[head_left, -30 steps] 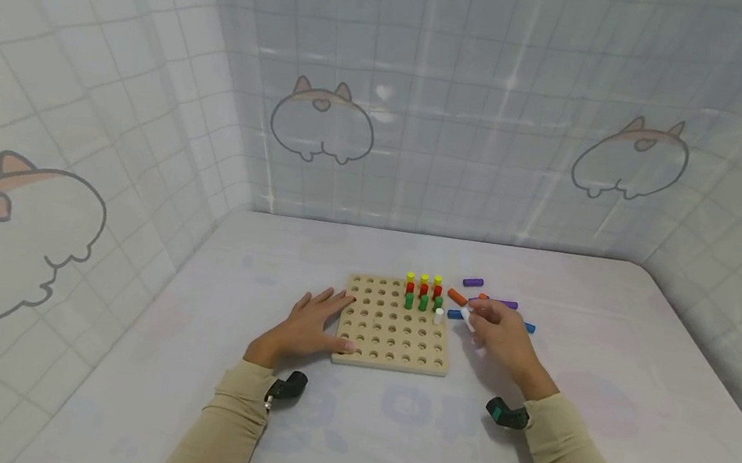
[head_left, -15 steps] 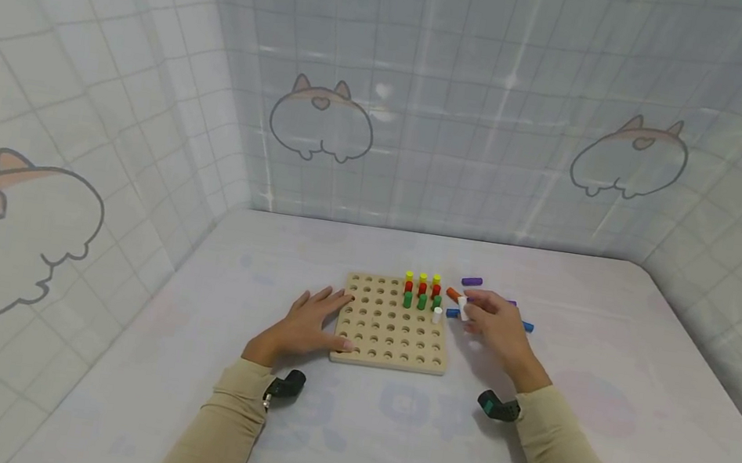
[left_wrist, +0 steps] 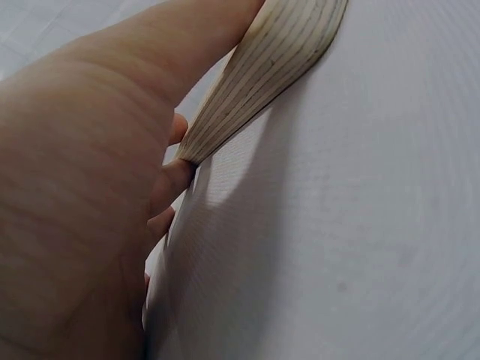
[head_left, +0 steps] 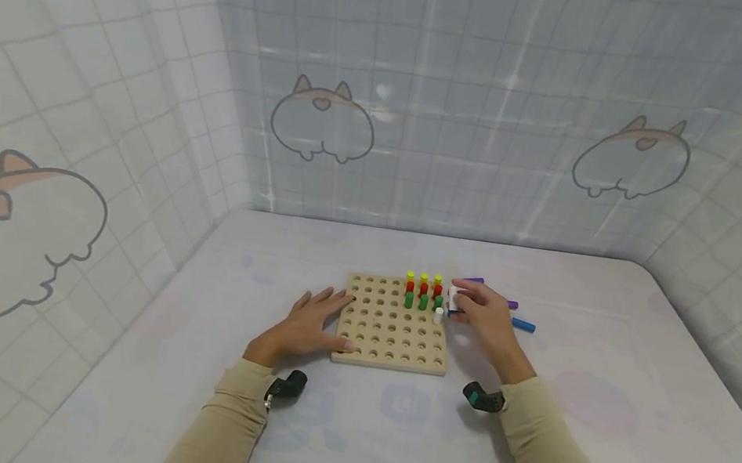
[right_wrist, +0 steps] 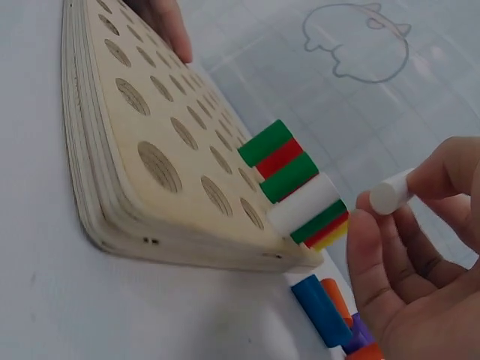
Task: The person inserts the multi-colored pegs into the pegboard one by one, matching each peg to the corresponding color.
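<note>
A wooden pegboard with rows of round holes lies on the table. My left hand rests along its left edge, fingers spread and fairly straight, thumb on the near corner. In its right half stand yellow pegs, red pegs, green pegs and one white peg, in rows. Just right of the board, my right hand pinches another white peg between thumb and fingers. In the right wrist view that peg is held apart from the board, close to the standing pegs.
Loose pegs lie to the right of the board: a blue peg, a purple peg and, in the right wrist view, another blue peg and an orange peg. A patterned curtain hangs behind the table.
My right hand has moved left with the white peg, from above the loose pegs to the board's right edge, and the peg has turned more upright. The left hand stays put.
</note>
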The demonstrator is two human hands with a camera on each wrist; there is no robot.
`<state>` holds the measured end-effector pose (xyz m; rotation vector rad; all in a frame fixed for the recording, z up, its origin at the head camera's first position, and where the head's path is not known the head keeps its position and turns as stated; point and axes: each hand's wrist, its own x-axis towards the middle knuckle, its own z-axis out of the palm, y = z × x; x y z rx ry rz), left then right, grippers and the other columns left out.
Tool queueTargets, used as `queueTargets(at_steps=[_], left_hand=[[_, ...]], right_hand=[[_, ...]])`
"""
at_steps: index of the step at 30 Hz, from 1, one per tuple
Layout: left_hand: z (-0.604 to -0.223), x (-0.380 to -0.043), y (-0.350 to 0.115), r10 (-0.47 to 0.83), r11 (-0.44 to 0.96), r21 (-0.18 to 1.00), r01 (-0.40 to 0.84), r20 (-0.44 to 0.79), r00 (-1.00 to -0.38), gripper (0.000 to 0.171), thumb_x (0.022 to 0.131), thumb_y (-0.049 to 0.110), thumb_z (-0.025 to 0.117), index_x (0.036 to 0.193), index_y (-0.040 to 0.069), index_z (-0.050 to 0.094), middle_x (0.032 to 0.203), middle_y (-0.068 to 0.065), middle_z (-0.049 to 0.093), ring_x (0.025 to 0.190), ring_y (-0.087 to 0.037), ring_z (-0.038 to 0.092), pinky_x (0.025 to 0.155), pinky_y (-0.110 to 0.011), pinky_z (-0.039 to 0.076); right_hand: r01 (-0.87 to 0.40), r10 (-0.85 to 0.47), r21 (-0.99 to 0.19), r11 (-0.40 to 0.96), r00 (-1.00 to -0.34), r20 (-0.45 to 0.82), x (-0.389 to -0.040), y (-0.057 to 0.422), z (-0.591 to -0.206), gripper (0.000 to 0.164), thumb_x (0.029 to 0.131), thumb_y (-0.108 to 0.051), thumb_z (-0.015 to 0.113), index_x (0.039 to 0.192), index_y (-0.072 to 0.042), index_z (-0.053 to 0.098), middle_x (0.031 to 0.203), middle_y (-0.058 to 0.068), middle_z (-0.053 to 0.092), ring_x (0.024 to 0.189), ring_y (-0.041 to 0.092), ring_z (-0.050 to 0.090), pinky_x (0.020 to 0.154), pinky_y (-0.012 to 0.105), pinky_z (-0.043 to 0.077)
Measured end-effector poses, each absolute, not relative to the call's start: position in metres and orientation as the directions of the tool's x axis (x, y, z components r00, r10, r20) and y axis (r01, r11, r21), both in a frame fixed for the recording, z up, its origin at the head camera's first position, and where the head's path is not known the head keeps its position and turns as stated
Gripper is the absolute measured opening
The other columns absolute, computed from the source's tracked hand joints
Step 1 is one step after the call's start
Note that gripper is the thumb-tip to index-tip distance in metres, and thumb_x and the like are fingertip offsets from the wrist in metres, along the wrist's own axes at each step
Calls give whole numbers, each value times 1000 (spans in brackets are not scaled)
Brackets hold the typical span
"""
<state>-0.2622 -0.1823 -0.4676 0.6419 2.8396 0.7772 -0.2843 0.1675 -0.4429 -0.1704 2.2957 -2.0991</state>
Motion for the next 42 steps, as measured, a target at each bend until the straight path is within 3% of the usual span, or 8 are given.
queueTargets(at_steps=[11, 15, 21, 26, 34, 42], left_hand=[[-465, -261, -180, 443, 776, 510, 371, -21, -896, 103, 80, 71, 69, 160, 19, 30, 164, -7, 24, 153, -26, 8, 121, -50, -5], [-466, -262, -181, 443, 775, 512, 370, -23, -896, 104, 80, 71, 69, 160, 19, 29, 164, -6, 24, 153, -25, 7, 121, -49, -5], [-469, -263, -181, 442, 776, 511, 370, -22, -897, 104, 80, 71, 69, 160, 19, 29, 164, -6, 24, 153, -25, 8, 121, -49, -5], [-471, -265, -181, 434, 788, 499, 359, -38, -900, 105, 79, 74, 67, 160, 21, 28, 165, -4, 22, 153, -23, 7, 121, -47, -5], [-471, -266, -182, 436, 790, 492, 365, -34, -899, 104, 79, 72, 68, 160, 19, 29, 165, -5, 23, 153, -24, 7, 121, -49, -4], [-470, -266, -184, 433, 798, 481, 363, -38, -901, 104, 80, 71, 68, 160, 18, 28, 165, -6, 23, 153, -25, 7, 121, -50, -4]], right_hand=[[-89, -36, -988, 126, -996, 86, -285, 156, -440, 36, 100, -18, 63, 131, -1, 60, 123, 18, 62, 97, 27, 68, 84, 28, 57], [-96, -38, -985, 140, -995, 92, -285, 152, -440, 34, 99, -19, 64, 130, -4, 61, 118, 16, 63, 95, 26, 66, 86, 31, 56], [-118, -46, -982, 146, -993, 113, -285, 148, -441, 31, 98, -18, 66, 126, -4, 62, 108, 14, 63, 93, 25, 61, 91, 45, 53], [-156, -71, -971, 182, -987, 145, -285, 148, -444, 33, 98, -18, 67, 126, -1, 62, 111, 15, 63, 99, 26, 61, 90, 41, 53], [-160, -93, -954, 255, -986, 140, -284, 144, -444, 34, 97, -20, 68, 128, -7, 66, 117, 11, 65, 107, 23, 59, 87, 29, 51], [-199, -138, -932, 302, -977, 164, -284, 141, -442, 33, 97, -18, 68, 127, -6, 67, 120, 12, 65, 111, 26, 60, 92, 39, 52]])
